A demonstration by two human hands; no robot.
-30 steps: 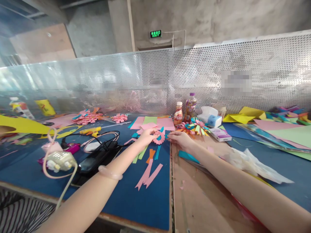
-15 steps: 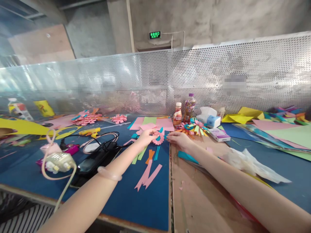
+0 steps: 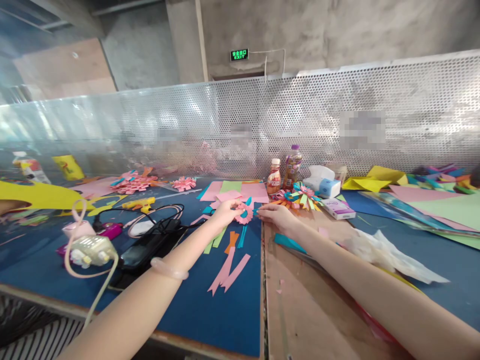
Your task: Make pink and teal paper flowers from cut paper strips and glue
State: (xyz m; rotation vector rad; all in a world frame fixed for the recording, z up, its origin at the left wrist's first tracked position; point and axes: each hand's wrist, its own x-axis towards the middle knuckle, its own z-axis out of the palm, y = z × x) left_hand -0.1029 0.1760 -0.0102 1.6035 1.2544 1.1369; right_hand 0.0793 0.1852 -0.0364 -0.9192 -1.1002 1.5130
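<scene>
Hands met over the pink paper rosette [image 3: 245, 213] near the blue tabletop's [image 3: 210, 315] far right edge: left hand [image 3: 225, 212] pinched its rim steady while right hand's [image 3: 275, 215] fingertips nipped the opposite side, bracing it flat.

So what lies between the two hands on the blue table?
Head view: a pink-and-teal looped paper flower, pinched by the left hand and touched by the right hand.

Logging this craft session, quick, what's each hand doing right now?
Left hand: pinched on the pink paper flower.
Right hand: fingertips at the flower's right edge; whether it grips cannot be told.
</scene>
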